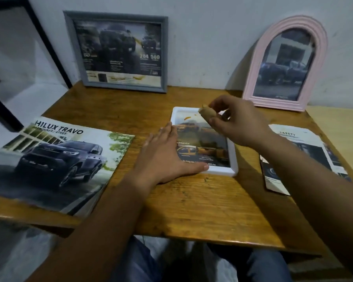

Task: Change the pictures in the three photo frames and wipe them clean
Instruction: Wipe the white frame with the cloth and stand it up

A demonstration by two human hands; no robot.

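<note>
A white photo frame lay flat at the middle of the wooden tabletop, holding a car picture. The left hand rested flat against its left edge, fingers straight and the thumb lying along the near rim. Above the frame's far end, the right hand pinched a small tan wad, possibly a cloth, between curled fingers. A grey frame and a pink arched frame leaned on the wall behind. A Hilux brochure lay left, and loose printed sheets lay right.
</note>
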